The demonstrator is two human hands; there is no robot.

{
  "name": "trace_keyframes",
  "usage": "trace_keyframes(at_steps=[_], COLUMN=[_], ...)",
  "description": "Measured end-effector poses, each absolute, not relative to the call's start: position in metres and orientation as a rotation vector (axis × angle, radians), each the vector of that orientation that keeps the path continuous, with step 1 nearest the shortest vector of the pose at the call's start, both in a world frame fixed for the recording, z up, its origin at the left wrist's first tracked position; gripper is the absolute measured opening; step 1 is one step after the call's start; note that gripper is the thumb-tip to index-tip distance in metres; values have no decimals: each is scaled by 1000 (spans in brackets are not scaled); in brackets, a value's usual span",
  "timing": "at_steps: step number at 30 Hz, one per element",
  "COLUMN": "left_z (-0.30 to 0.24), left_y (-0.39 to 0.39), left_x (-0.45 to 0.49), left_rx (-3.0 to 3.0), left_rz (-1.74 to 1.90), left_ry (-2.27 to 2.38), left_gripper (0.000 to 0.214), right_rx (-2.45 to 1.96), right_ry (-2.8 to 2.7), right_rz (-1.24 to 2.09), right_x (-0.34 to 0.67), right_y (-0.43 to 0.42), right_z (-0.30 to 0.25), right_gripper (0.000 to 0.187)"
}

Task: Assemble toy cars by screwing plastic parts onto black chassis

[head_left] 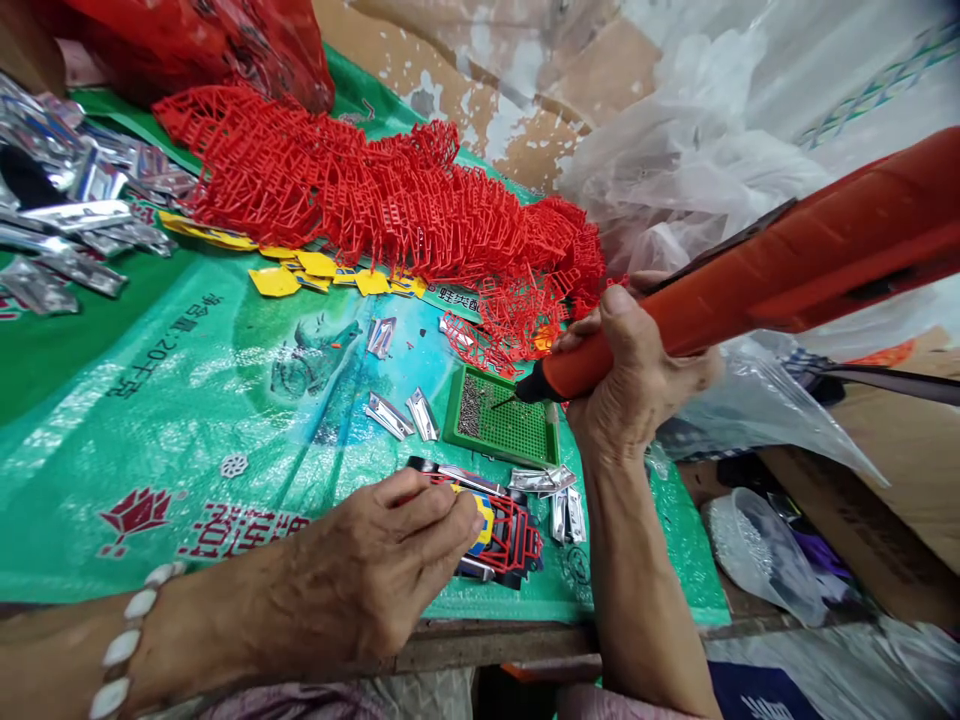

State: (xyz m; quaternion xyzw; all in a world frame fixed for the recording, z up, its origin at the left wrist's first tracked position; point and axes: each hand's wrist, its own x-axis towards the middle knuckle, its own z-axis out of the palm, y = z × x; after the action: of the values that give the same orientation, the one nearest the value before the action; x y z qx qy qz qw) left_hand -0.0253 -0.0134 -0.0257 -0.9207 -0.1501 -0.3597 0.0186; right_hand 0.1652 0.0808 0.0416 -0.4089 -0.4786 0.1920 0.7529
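Note:
My left hand (405, 545) is closed on a toy car (516, 530) with a red cage frame, dark wheels and a yellow-and-blue panel; the fingers hide part of it. My right hand (628, 385) grips an orange electric screwdriver (780, 260), its thin bit pointing down to the left over a green perforated tray (529, 430). Small screws (471, 405) are heaped at the tray's left side. Whether the bit touches anything in the tray, I cannot tell. Shiny silver parts (390, 415) lie left of the tray, and more silver pieces (541, 480) are beside the car.
A long pile of red plastic frames (375, 195) stretches across the back. Yellow panels (315, 265) lie along its front. Silver parts (82, 215) heap up at far left, near a red bag (247, 45). A clear plastic container (757, 550) stands at right. Green sheeting (150, 440) covers the table.

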Motion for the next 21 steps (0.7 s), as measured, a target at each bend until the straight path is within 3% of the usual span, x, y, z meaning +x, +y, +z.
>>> trace_keyframes(at_steps=[9,21], left_z=[-38,-31], left_y=[-19,-18], left_x=[-25,-26], left_rx=[-2794,-2784], left_rz=[-1099,-1051], left_ry=[-352,-261], left_gripper=[32,34], right_rx=[-869,-886], right_ry=[-989,-1186], right_rz=[317,644], right_x=[156,131], right_y=[67,16], right_z=[77,105], right_gripper=[21,13])
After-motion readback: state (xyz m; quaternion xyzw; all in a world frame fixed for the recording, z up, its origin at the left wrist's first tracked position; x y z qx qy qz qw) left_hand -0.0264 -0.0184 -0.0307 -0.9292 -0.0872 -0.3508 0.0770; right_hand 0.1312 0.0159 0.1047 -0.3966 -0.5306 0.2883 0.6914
